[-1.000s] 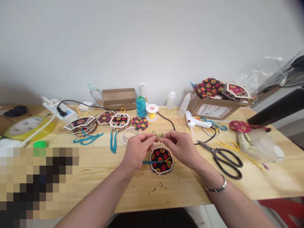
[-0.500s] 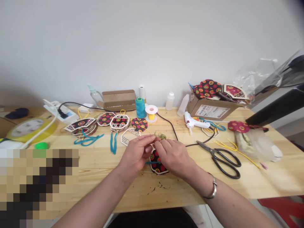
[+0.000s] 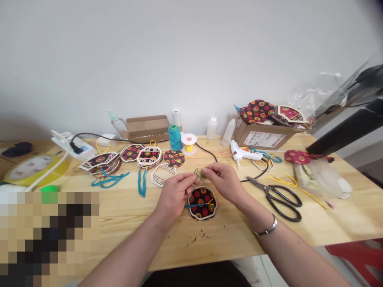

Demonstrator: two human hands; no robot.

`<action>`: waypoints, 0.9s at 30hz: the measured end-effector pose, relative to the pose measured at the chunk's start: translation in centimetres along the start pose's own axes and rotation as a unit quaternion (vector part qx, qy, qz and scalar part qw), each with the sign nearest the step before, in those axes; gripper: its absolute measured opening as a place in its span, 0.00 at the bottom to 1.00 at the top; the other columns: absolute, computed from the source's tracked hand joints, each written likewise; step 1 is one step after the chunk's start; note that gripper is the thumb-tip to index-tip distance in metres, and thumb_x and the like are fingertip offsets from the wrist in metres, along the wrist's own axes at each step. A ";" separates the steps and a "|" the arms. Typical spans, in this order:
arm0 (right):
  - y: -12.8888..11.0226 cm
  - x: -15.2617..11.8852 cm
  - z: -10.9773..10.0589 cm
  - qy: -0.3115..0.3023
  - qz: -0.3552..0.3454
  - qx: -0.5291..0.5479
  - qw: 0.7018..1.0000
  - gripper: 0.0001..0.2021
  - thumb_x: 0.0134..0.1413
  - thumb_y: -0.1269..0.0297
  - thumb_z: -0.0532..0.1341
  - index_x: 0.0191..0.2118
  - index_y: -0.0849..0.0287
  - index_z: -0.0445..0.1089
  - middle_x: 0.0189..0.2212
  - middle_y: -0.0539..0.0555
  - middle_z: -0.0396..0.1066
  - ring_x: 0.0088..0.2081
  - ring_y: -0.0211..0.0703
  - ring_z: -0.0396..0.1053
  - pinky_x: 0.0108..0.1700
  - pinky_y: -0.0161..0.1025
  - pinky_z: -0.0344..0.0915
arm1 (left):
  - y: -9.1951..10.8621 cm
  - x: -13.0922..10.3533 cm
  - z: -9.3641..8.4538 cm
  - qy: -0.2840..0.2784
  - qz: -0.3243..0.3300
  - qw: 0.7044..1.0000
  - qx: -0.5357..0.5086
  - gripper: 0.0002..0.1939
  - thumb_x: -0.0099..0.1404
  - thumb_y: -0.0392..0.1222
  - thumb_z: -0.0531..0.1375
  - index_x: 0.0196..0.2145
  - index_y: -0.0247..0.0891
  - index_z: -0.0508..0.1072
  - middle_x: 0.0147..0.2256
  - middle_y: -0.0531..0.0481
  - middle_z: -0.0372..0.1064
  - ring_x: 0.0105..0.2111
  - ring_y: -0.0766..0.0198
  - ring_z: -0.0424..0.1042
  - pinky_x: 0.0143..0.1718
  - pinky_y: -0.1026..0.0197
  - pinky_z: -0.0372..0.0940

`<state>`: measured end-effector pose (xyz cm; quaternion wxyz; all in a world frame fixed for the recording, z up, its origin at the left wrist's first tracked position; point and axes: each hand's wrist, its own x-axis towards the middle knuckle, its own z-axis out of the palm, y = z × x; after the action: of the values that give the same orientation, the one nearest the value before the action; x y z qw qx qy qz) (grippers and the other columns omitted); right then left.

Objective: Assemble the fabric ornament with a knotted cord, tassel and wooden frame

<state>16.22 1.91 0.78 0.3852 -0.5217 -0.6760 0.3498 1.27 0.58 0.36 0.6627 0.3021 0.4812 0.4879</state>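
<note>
My left hand (image 3: 177, 192) is closed in a pinch on one side of a small tangle of thin olive-green strands (image 3: 200, 174). From the other side, the fingers of my right hand (image 3: 223, 179) pinch the same tangle. Just below them, a flower-edged fabric piece (image 3: 202, 199), black with red and orange rounds, lies on the table with a pale rim around it. A blue cord and a short yellow cord lie across its face. Whether the strands are thread or dried plant, I cannot tell.
Black-handled scissors (image 3: 283, 197) and a white glue gun (image 3: 245, 154) lie to the right. Behind my hands stand a blue thread cone (image 3: 175, 138) and a yellow cord spool (image 3: 189, 144). Framed fabric pieces (image 3: 149, 156) sit left; a cardboard box (image 3: 260, 137) stands back right.
My right hand has lifted and turned away from the fabric piece, uncovering most of it and the yellow cord. The green tangle now shows between my two hands. The view has shifted slightly.
</note>
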 end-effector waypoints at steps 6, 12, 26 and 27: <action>-0.1 0.4 0.6 -0.074 0.134 0.205 0.967 0.14 0.44 0.55 0.64 0.26 0.63 0.70 0.19 0.47 0.65 0.21 0.31 0.55 0.22 0.31 0.51 | -0.6 -0.5 0.2 -0.039 0.002 0.999 0.034 0.10 0.48 0.41 0.66 0.27 0.31 0.77 0.21 0.52 0.67 0.15 0.78 0.53 0.15 0.70 0.43; 0.3 0.4 0.9 -0.014 0.125 0.236 0.963 0.13 0.40 0.56 0.65 0.22 0.61 0.65 0.18 0.45 0.61 0.21 0.30 0.54 0.22 0.31 0.51 | -0.5 -0.6 0.2 -0.058 0.002 0.996 0.066 0.11 0.49 0.44 0.67 0.23 0.31 0.75 0.20 0.52 0.66 0.15 0.77 0.53 0.16 0.69 0.44; -0.3 0.3 0.1 -0.144 0.154 0.299 0.931 0.17 0.48 0.50 0.61 0.26 0.61 0.64 0.20 0.48 0.66 0.22 0.32 0.62 0.27 0.33 0.60 | -0.6 -0.5 0.1 -0.038 0.015 0.998 0.041 0.09 0.49 0.41 0.66 0.22 0.31 0.75 0.17 0.55 0.62 0.15 0.78 0.53 0.17 0.71 0.46; -0.4 0.3 0.1 -0.147 0.153 0.294 0.932 0.15 0.46 0.52 0.63 0.27 0.61 0.64 0.20 0.48 0.66 0.22 0.31 0.62 0.26 0.32 0.59 | -0.5 -0.5 0.1 -0.036 0.012 0.999 0.038 0.08 0.49 0.40 0.66 0.23 0.31 0.75 0.17 0.55 0.62 0.15 0.78 0.53 0.16 0.71 0.46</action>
<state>15.95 2.09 1.11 0.3593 -0.4251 -0.5043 0.6602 1.54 -0.08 0.11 0.6613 0.3505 0.4718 0.4661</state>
